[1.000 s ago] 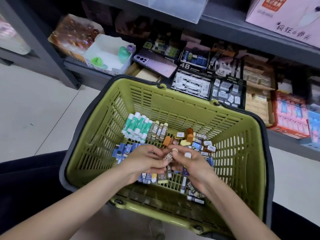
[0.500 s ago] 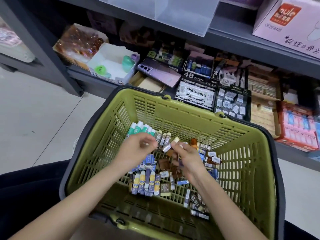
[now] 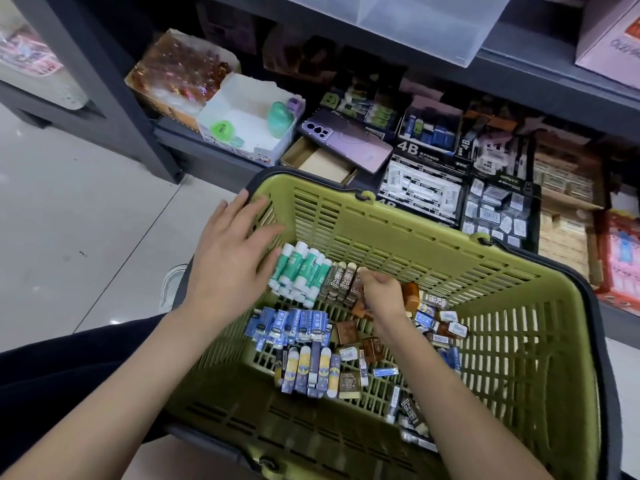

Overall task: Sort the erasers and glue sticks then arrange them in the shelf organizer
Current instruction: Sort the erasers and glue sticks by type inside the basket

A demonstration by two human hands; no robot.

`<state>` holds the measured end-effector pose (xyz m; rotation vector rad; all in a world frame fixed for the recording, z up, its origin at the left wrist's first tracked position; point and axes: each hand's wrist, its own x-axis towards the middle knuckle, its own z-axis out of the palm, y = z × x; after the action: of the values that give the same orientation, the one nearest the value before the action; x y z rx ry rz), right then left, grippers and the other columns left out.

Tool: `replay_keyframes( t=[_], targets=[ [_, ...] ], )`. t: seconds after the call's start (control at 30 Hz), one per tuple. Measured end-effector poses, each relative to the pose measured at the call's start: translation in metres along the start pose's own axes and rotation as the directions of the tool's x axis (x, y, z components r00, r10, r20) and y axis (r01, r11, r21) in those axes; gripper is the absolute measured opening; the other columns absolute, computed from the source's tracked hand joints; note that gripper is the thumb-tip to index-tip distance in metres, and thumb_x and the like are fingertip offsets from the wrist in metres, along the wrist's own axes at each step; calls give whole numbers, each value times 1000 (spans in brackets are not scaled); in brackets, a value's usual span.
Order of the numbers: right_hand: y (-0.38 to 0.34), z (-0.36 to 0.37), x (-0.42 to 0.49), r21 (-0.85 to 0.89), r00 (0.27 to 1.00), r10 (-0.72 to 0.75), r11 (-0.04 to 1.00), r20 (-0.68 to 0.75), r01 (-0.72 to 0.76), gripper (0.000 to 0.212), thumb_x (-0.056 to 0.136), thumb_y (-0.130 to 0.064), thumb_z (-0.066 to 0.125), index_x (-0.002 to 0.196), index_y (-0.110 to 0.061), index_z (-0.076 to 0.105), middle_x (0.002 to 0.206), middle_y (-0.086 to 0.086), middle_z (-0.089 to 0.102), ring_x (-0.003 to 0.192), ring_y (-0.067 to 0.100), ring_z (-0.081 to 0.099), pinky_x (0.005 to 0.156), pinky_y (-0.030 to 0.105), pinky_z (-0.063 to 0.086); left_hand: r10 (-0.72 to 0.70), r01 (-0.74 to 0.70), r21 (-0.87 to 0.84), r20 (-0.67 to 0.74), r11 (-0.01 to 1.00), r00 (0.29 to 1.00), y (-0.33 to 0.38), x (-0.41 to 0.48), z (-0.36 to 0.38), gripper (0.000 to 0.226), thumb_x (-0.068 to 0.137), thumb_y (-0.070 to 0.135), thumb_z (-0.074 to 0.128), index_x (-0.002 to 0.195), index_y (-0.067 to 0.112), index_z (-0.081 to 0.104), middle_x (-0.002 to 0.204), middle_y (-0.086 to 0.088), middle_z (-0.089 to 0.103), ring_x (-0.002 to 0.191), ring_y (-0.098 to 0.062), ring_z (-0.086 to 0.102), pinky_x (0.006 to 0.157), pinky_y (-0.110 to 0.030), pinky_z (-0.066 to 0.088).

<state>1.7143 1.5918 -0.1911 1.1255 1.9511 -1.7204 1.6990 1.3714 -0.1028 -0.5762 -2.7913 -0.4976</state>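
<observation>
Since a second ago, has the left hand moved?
Yes. The left hand left the blue erasers in the middle of the basket and went away from the person, toward its far-left corner. It now lies beside the glue sticks, fingers straight.

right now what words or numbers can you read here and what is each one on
"4B": on the black display box.
"2B": on the brown erasers in the green basket.
Too blurred or small to read: the print on the pink carton, the blue erasers and the glue sticks.
</observation>
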Motion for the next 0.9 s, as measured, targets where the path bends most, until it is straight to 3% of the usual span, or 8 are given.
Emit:
replay_keyframes(
  t=[0.1,0.2,0.33,0.4,0.5,0.63,0.8,0.9],
  targets=[
    [0,-25,-18,404,967,66,900,248,-165,23,101,-4,35,107,-4,57,85,12,64,72,20,58,66,32,47,5,-9,-69,-57,998,998,15,-4,6,22,76,4,74,98,5,72,116,-20,63,113,-41,56,102,-55,39],
    [2,-43,-38,541,914,41,796,403,-273,26,99,-1,35,114,4,56,98,18,69,87,25,68,76,34,58,-73,88,-255,67,963,995,47,-13,16,19,80,7,72,99,7,71,100,-12,66,94,-33,61,85,-38,49],
    [3,-55,-61,501,906,-26,839,424,-211,20,84,-9,57,100,-2,68,104,17,70,89,24,70,72,32,58,-177,516,-486,584,705,792,84,-17,30,28,87,31,65,112,18,62,95,2,65,83,-8,59,75,-19,45],
    [6,-57,-69,398,913,-60,910,403,-116,15,76,-16,64,87,-10,73,98,12,73,89,22,70,83,33,56,-146,561,-531,631,636,762,94,-17,35,28,84,29,69,109,17,63,91,0,68,83,-11,63,78,-24,49],
    [9,-62,-75,324,917,-84,945,390,-51,23,77,-19,65,96,-8,69,97,12,72,91,24,69,91,36,53,-121,582,-555,654,594,747,99,-17,39,28,83,19,72,110,14,65,89,-4,70,86,-18,67,80,-36,55],
    [15,-67,-79,325,911,-30,939,410,-116,28,82,-13,64,109,-6,65,103,12,71,92,23,69,78,34,56,-91,711,-590,742,383,664,95,-22,40,25,87,10,65,112,10,63,89,-6,68,83,-18,68,65,-33,60],
    [24,-58,-79,275,920,-45,959,390,-69,27,83,1,65,109,7,61,89,13,65,70,15,63,64,26,57,-52,762,-526,809,378,585,84,-27,44,27,87,9,64,114,8,61,100,-16,65,84,-18,68,68,-31,60],
    [31,-60,-70,64,939,-14,998,342,-9,14,84,3,65,97,2,65,78,11,65,64,14,62,63,23,57,-87,660,-429,796,616,598,72,-29,47,22,89,17,64,111,16,64,101,-7,64,93,-20,65,83,-32,55]
  ],
)
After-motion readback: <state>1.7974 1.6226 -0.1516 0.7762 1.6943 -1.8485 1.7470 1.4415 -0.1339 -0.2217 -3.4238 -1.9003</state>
